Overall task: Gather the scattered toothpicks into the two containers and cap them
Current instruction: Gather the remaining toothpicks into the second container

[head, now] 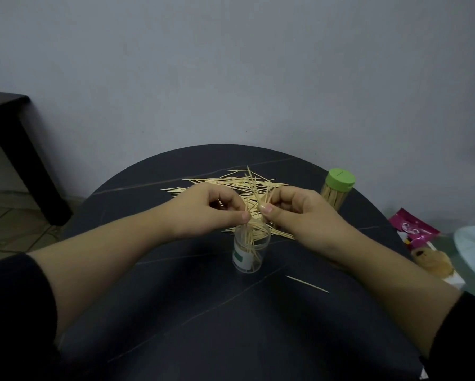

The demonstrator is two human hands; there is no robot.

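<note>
Head cam: left hand (220,207) and right hand (291,210) both pinch a splayed toothpick bundle (251,185), with the open clear container (248,255) right below their fingertips. Splayed ends could catch its rim and tip it, I'd guess. Loose pile (217,184) sits just beyond both hands.

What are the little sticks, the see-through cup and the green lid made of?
The pale thin toothpicks look like bare, matte wood or bamboo: tan, with pointed ends. The small clear container seems to be glossy plastic, as the sticks show through it. The round green cap looks like smooth plastic, one even colour.
</note>
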